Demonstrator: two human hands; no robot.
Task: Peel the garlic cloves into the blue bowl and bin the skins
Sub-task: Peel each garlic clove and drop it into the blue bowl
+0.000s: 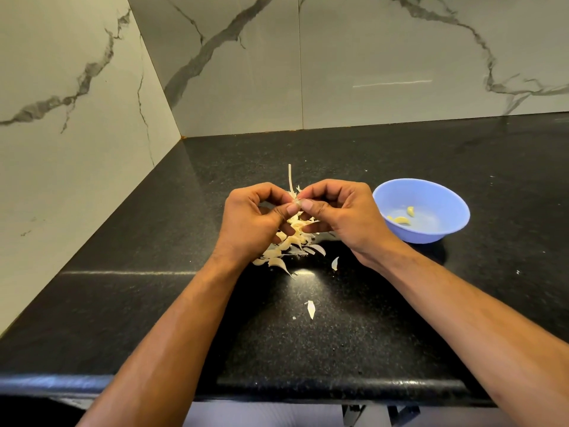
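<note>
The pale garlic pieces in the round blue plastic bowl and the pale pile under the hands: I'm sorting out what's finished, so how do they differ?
The yellowish peeled garlic cloves are few, plump and smooth, lying inside the round blue plastic bowl. The pale pile of garlic cloves and papery skins is larger, mixed with thin flakes, and lies loose on the black speckled stone counter. Both are pale and rest on the same counter area.

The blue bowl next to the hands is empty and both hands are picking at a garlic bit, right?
Not quite. The head view shows the blue bowl already holds a few peeled cloves. The rest is right: the left hand and right hand both pinch a garlic piece.
</note>
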